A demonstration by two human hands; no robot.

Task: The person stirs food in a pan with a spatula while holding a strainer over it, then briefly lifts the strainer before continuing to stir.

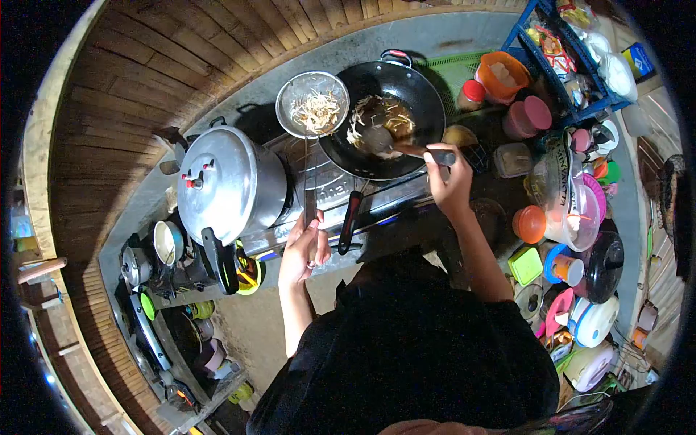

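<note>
Wok (395,90), black and round, sat on the right burner of the metal stove (326,192), its long red-and-black handle (349,221) pointing back toward the person. Shredded food lay in its middle. The right hand (448,181) was curled tight around the grip of a spatula (406,145), whose blade rested in the food near the pan's centre. The left hand (303,250) was wrapped around the bottom of a long handle, holding a wire strainer (313,105) up over the stove; its bowl, heaped with pale shreds, hung just beside the wok's left rim, the two rims almost touching.

To the left, a big silver pressure cooker (228,185) filled the other burner, close against the strainer's handle, so the left hand worked in a narrow gap between cooker and wok handle. The stove's front edge ran just ahead of both hands.

On the right the counter was crowded: an orange tub (504,76) and a red-capped jar (471,94) stood near the wok's far rim, a blue rack (558,87) behind them, and lidded containers (565,217) packed in beside the right forearm. A curved wooden wall (181,51) closed off the back. The only open floor (254,326) lay below the left elbow.
</note>
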